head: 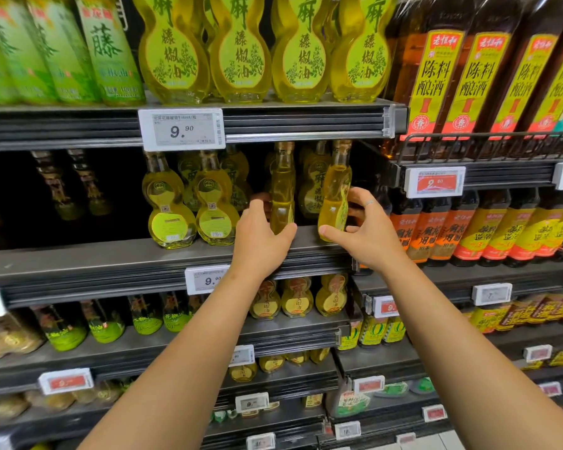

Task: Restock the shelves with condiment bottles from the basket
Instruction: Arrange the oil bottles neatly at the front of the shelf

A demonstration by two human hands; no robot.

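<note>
While both my arms reach up and forward, the shelving [111,258] fills everything ahead of me, dark grey tiers stacked from top to bottom. To the right stands a second bay of dark bottles [475,79] with yellow and red labels, held in by a wire rail [488,136]. On the top tier sit big gourd bottles [238,50] of yellow oil, with green-labelled bottles [78,50] at their left. A white price tag [182,128] reading 9.90 is clipped to the edge below them.

On the middle tier, two small gourd bottles [192,203] stand upright near the front edge with their back labels toward me, and more of the same stand behind them in shadow. Just to their right are the two I am handling.

My left hand [260,235] grips the left bottle [282,186] low down, thumb across its front and fingers curled round its far side. That bottle stands upright at the shelf's front edge, turned narrow side to me.

My right hand [368,228] grips the right bottle [336,190] round its lower bulb, thumb under the near side and fingers wrapped behind. It leans, top tipped right, and I cannot tell whether its base touches the shelf. There is a thin ring [369,203] on one right finger.
</note>
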